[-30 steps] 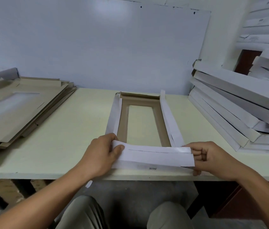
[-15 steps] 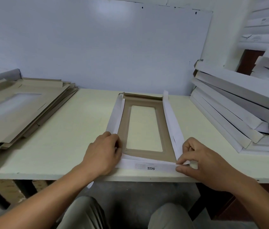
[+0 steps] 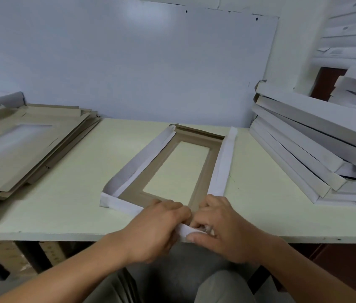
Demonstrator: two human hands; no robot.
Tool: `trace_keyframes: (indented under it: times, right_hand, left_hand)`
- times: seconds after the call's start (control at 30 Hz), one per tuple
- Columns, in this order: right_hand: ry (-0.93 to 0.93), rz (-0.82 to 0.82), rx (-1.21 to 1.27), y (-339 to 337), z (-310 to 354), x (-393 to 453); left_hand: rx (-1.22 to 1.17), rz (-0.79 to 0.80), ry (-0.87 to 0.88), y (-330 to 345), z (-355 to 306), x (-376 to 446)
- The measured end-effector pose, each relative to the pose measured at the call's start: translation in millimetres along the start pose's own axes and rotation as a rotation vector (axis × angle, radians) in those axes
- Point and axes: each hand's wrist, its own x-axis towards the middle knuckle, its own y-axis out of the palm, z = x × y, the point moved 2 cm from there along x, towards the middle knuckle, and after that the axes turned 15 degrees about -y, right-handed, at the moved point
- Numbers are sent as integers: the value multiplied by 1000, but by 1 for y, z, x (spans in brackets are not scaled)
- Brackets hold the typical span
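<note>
Near front table edge, windowed carton blank (image 3: 196,133) lies flat, brown inside up, long white side flaps raised. Near flap (image 3: 124,204) stands folded up; its right corner sits between both hands. Left hand (image 3: 157,228) curls over flap, gripping it. Right hand (image 3: 223,226) pinches same corner, thumb underneath. Pale table (image 3: 63,204) beneath. Flat brown blanks (image 3: 26,136) stacked at left; folded white cartons (image 3: 303,136) piled at right.

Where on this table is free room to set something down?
Widest bare table: between the flat cardboard stack and the windowed box. Narrower strip: between it and the white box pile. Crowded: the box's near corner, gripped by the left hand and right hand.
</note>
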Motion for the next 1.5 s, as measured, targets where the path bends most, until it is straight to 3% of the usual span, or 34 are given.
trace_keyframes:
  times: [0.17,0.3,0.4,0.63,0.77,0.87,1.03,1.17,1.33,1.5]
  right_hand:
    - [26,72,132,-13,-31,-7]
    - [143,79,2,-33,-67,-12]
    - [255,160,-29,-47,-84,-19]
    - [196,350,-176,-38,-60,2]
    - [183,329,-187,-21,-39,36]
    - [255,220,-65,-5,-29,72]
    - [607,-127,358,17,-39,125]
    - [776,-365,608,20,-57,143]
    - [731,-358,819,23,-68,136]
    - [430,-46,397,12,-57,93]
  left_hand:
    - [25,109,42,-19,43,-17]
    - [136,125,45,-41,89,-29]
    - [154,109,-58,-59,119,-38]
    - [188,15,-308,-84,178,-19]
    - [194,-218,-405,-87,166,-5]
    - [53,-311,-258,-72,117,-2]
    - [-248,-101,104,-27,37,-11]
    - [-270,-5,194,-10,28,-13]
    - [-228,0,219,-13,36,-8]
    - [-169,2,92,-25,59,-6]
